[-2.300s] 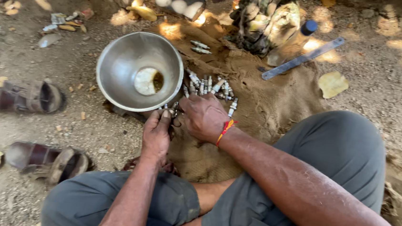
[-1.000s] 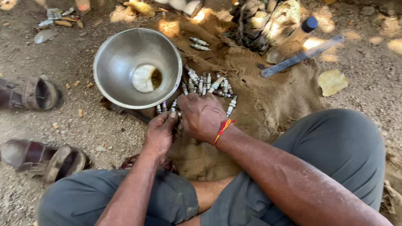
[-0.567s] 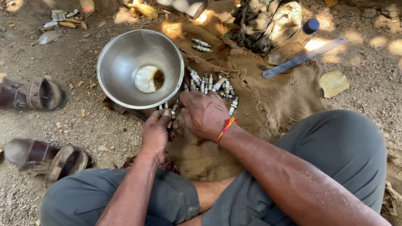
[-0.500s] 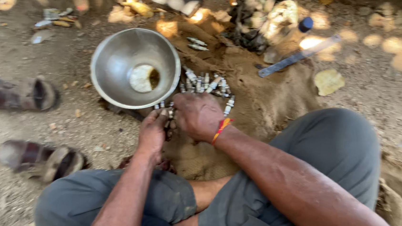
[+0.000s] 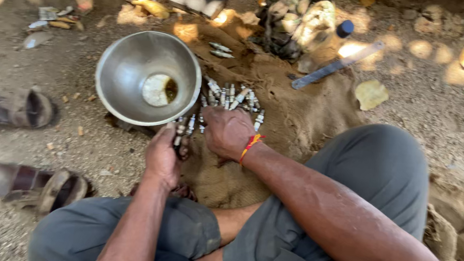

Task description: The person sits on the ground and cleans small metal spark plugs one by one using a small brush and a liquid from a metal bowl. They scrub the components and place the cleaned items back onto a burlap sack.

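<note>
Since half a second ago the view has slid a little, so the bowl [image 5: 148, 78] sits slightly further right and lower in the picture; the hands and plugs lie much as they did.

The person sits cross-legged in grey trousers [image 5: 372, 174] on dusty, pebbly ground. Coarse brown sacking [image 5: 299, 114], rough-woven and rumpled, covers the dirt in front of the knees. On its left edge stands the bowl, round, dull grey metal, with a pale patch and a little dark liquid at its bottom. Two worn brown sandals [image 5: 29, 186] lie on the dirt to the left. A long flat grey metal bar [image 5: 336, 65] lies slantwise at the upper right, a small dark-blue cap [image 5: 345, 28] just above it. A heap of mottled rags [image 5: 301, 23] sits behind the sacking.

Small spark plugs [image 5: 234, 98], white ceramic and grimy metal, lie in a loose row on the sacking just right of the bowl. The right hand [image 5: 226, 133], a red-orange thread at its wrist, rests palm-down with curled fingers over the near end of the row; whether it grips any, I cannot tell. The left hand [image 5: 162, 155] is partly closed, pinching a few plugs upright by the bowl's rim.
</note>
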